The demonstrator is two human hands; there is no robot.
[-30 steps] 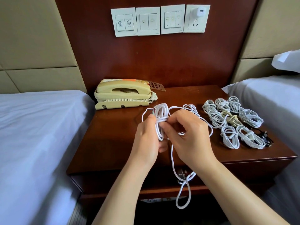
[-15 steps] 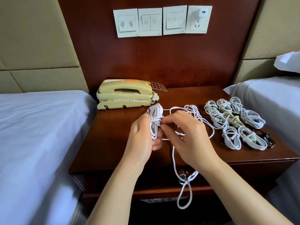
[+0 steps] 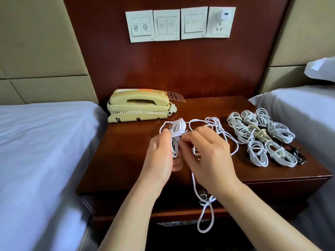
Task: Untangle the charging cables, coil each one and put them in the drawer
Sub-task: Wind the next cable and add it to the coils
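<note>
Slack [image 3: 194, 180] dangles nearest, below the right hand [image 3: 208, 156], which pinches a strand [image 3: 176, 136] lying across the coil [image 3: 179, 127]. Left hand [image 3: 159, 156] grips that coil — long axis pointing away, over the nightstand [image 3: 126, 160] — so wrapping falls to the right; finished coils [image 3: 259, 138] lie beyond, rightward.

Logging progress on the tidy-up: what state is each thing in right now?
Left hand: grips the white cable's coiled part.
Right hand: pinches a strand at that coil.
White cable: partly coiled, loose end hanging past the nightstand front.
Coiled white cables: bundled, lying on the nightstand.
Black cable: lying loose beside them.
Telephone: handset on cradle.
USB charger: plugged into wall socket.
</note>
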